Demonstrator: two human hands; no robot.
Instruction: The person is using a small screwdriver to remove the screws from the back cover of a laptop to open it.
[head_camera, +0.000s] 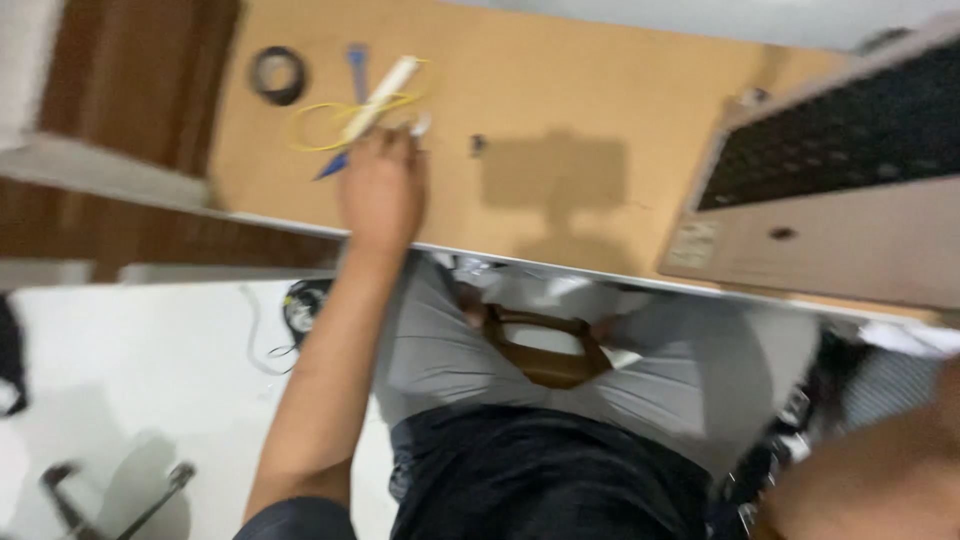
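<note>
left hand (382, 185) reaching onto desk (560, 110), fingers curling at yellow cable (330, 120) beside white tube (380, 95) | grip unclear, blurred | tape roll (278, 75) left of cable | right hand (880, 480) low, state unclear | next: firm pinch on cable

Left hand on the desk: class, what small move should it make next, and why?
Probably close the fingers on the white piece. The left hand lies on the desk with its fingertips at a small white piece, beside the yellow cable and the white tool. The blur hides whether it already grips anything.
</note>
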